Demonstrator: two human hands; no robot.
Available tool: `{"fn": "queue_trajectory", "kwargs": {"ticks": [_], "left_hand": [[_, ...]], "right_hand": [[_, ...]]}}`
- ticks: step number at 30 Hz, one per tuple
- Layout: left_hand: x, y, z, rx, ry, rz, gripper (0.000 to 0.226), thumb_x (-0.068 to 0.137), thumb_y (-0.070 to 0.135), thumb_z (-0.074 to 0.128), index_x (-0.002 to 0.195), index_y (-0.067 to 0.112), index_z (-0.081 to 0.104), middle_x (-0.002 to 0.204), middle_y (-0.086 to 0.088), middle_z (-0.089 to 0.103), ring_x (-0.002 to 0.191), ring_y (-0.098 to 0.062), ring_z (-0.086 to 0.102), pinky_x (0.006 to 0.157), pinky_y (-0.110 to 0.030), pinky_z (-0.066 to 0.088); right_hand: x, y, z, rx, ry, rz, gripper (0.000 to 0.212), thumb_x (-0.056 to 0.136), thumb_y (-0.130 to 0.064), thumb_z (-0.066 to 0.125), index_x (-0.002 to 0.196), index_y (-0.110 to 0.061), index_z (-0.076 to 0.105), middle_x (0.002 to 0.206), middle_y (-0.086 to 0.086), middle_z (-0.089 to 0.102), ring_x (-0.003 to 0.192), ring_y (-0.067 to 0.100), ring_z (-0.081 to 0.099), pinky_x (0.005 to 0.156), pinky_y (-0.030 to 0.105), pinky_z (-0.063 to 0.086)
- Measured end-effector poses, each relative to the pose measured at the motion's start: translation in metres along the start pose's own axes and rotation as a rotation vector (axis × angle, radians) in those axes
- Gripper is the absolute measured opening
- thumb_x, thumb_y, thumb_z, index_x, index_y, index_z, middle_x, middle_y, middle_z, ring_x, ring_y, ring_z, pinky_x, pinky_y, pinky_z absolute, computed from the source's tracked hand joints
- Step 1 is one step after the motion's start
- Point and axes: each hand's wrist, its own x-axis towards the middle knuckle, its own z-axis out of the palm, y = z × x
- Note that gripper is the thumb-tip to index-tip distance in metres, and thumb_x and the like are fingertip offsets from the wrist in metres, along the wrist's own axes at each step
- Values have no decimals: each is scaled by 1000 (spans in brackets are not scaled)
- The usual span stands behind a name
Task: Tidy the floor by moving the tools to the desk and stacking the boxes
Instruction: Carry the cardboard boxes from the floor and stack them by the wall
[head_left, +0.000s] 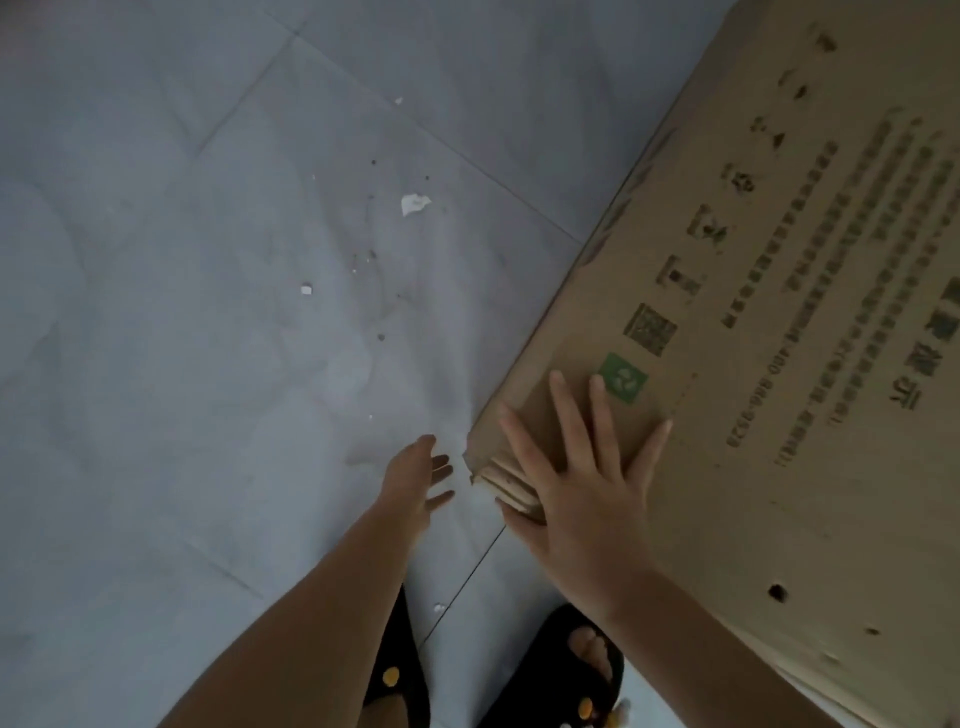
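A big flat cardboard box (753, 338) leans up on its edge at the right, with its low corner near the person's feet. It has dark print and a small green square on its brown face. The printing looks upside down from here, so the box is likely turned over.

The right hand (582, 467) lies flat on the box face, close to that low corner. Its fingers are straight and spread wide — it presses, it does not grab. I think it is there to keep the box from tipping or sliding.

The left hand (423, 480) hangs lower, just beside the corner, not touching it. Its fingers are loose and it holds nothing. It looks ready to go under the edge, because a box this wide needs 2 hands.

At the corner, pale flaps (506, 480) stick out from under the right hand. They are folded layers of card, I think, but I cannot tell for sure.

The grey tile floor (208, 312) has white paper scraps (414, 203) and dark crumbs on it. 2 black slippers (576, 675) show at the bottom. No tools and no bench are in view — only this 1 box, so the stacking is not done yet.
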Motion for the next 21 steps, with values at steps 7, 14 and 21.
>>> {"fn": "queue_trajectory", "kwargs": {"ticks": [7,14,21], "left_hand": [[15,-17,51,-276,-280,-21,54,90,38,52,135,10,45,140,-10,45,134,-26,37,106,-45,33],[29,-18,78,-375,-249,-42,69,90,63,35,143,19,37,147,-1,40,130,-16,43,97,-27,44],[50,-17,97,-419,-267,-45,88,62,72,58,129,14,55,132,-8,57,127,-26,49,114,-51,20]], "right_hand": [[26,31,-29,283,34,234,60,91,-55,32,142,-56,0,155,-12,-12,144,28,-12,107,68,2],[50,28,-22,-120,-54,-133,67,70,-63,55,129,-32,43,150,9,31,139,39,21,90,82,19],[58,40,-33,8,41,-84,37,73,-46,44,108,-34,49,148,11,32,140,37,14,94,80,12]]}}
